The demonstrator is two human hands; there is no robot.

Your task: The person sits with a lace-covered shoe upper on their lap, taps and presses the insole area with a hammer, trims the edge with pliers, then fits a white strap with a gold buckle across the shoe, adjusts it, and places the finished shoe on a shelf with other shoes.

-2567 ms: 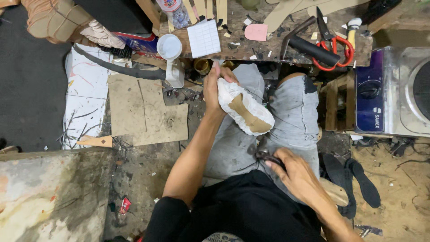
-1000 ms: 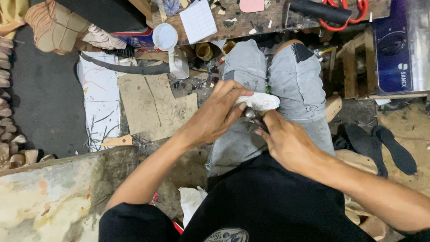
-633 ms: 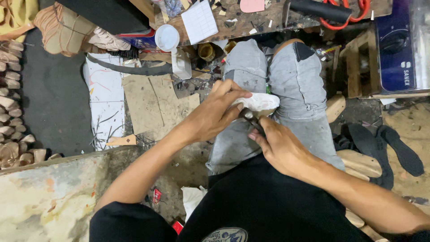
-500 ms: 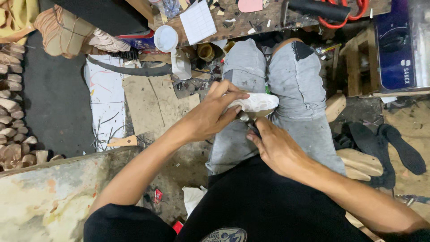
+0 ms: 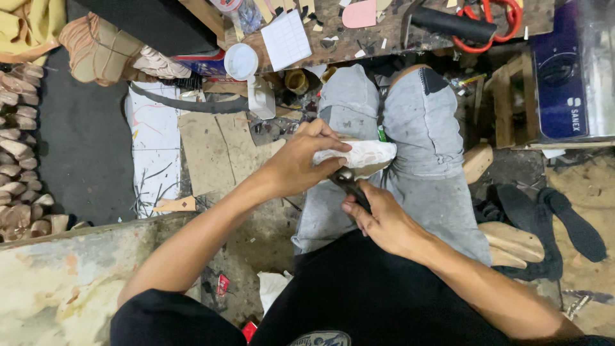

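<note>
The white shoe upper (image 5: 365, 155) lay across the person's lap, on the grey trousers (image 5: 410, 128), roughly between the two knees. The left hand (image 5: 301, 163) was clamped over its near end, fingers curled down on the white material and thumb tucked beneath. The right hand (image 5: 384, 221) sat just below it, closed around the handles of a dark pair of pliers (image 5: 351, 186) whose head met the underside of the upper; I could not tell whether the pliers' tip had actually bitten into the edge. The two hands were close together, nearly touching.

Beyond the knees stood a cluttered wooden tabletop (image 5: 384, 38) carrying a white gridded notepad (image 5: 286, 40), a pink sole-shaped piece (image 5: 359, 14) and red-handled scissors (image 5: 493, 25). A white round lid (image 5: 241, 61) sat at its near left edge. On the floor to the left lay sheets of cardboard (image 5: 214, 150), and further left rows of tan soles (image 5: 19, 160). To the right rested wooden shoe lasts (image 5: 512, 240) and black insoles (image 5: 576, 224)
</note>
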